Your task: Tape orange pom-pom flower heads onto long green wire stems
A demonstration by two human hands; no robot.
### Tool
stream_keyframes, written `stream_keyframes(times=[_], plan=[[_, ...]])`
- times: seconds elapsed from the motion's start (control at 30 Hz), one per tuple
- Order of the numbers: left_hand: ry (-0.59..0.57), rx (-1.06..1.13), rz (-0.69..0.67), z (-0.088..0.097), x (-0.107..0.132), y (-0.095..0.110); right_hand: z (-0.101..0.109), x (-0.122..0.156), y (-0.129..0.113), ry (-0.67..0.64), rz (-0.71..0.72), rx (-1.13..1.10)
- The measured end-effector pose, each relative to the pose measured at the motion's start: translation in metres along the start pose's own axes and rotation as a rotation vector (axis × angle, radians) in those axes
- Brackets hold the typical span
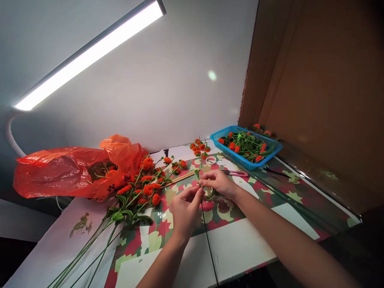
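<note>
A long, thin green flower stem (pixel 210 248) runs up from the table's front edge to my two hands. Near its lower part, my left hand (pixel 186 208) pinches it between thumb and fingertips. Just above, the fingers of my right hand (pixel 218 184) are closed at the stem's upper end, where a small green tip (pixel 197 172) sticks out. What exactly lies between the right fingertips is too small to make out. Behind the hands lie two thin wooden sticks (pixel 180 179), a white tape roll (pixel 211 160) and a pink utility knife (pixel 235 173).
Orange artificial flowers (pixel 147 189) on long stems lie at left, beside a red plastic bag (pixel 60 170). A blue basket (pixel 249 165) of flowers and leaves stands back right. More small flowers (pixel 199 148) lie near the wall. A lamp (pixel 93 54) hangs overhead; cardboard (pixel 324 100) rises at right.
</note>
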State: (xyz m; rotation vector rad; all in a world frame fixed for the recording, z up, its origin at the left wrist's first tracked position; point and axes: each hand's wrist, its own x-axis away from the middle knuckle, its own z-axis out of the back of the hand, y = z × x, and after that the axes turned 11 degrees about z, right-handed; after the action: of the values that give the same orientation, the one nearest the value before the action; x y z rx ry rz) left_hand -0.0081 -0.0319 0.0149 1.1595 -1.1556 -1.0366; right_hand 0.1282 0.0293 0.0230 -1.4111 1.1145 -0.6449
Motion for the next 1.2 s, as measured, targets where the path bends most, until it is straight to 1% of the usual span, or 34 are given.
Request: stream_keyframes(times=[0.07, 0.17, 0.23, 0.3, 0.37, 0.43, 0.5, 0.6, 0.67, 0.73, 0.8, 0.9, 1.0, 1.1, 1.17, 1.2], plan=[[-0.085, 0.200, 0.098, 0.000, -0.003, -0.003, 0.002, 0.001, 0.000, -0.065, -0.009, -0.061], [-0.184, 0.482, 0.245, -0.001, -0.005, -0.005, 0.005, 0.000, 0.004, -0.146, -0.083, -0.190], [-0.233, 0.600, 0.328, -0.002, -0.005, -0.005, 0.006, -0.001, 0.008, -0.163, -0.146, -0.262], [-0.270, 0.664, 0.396, -0.003, -0.005, -0.003, 0.007, -0.002, 0.012, -0.170, -0.176, -0.299], [-0.298, 0.661, 0.431, -0.004, -0.004, -0.002, 0.008, -0.002, 0.013, -0.168, -0.179, -0.312], [-0.299, 0.587, 0.403, -0.004, -0.003, -0.001, 0.008, -0.001, 0.012, -0.154, -0.169, -0.289], [-0.244, 0.443, 0.322, -0.003, -0.001, -0.002, 0.008, -0.001, 0.010, -0.121, -0.140, -0.219], [-0.119, 0.194, 0.166, -0.001, 0.000, -0.001, 0.006, 0.001, 0.004, -0.056, -0.092, -0.104], [-0.093, 0.145, 0.119, 0.001, 0.000, 0.000, 0.005, 0.001, 0.002, -0.047, -0.061, -0.074], [-0.133, 0.222, 0.153, 0.002, -0.001, 0.000, 0.005, 0.002, 0.001, -0.079, -0.026, -0.082], [-0.202, 0.352, 0.225, 0.003, -0.003, -0.001, 0.006, 0.003, 0.002, -0.129, -0.021, -0.121], [-0.302, 0.522, 0.315, 0.002, -0.006, -0.003, 0.006, 0.003, 0.006, -0.168, -0.091, -0.212], [-0.380, 0.614, 0.402, 0.000, -0.007, -0.005, 0.006, 0.004, 0.008, -0.201, -0.198, -0.320], [-0.431, 0.636, 0.457, -0.001, -0.009, -0.006, 0.007, 0.004, 0.010, -0.219, -0.236, -0.359], [-0.438, 0.572, 0.455, -0.001, -0.009, -0.006, 0.009, 0.004, 0.010, -0.196, -0.207, -0.295], [-0.420, 0.508, 0.434, 0.000, -0.008, -0.006, 0.010, 0.005, 0.010, -0.179, -0.178, -0.241]])
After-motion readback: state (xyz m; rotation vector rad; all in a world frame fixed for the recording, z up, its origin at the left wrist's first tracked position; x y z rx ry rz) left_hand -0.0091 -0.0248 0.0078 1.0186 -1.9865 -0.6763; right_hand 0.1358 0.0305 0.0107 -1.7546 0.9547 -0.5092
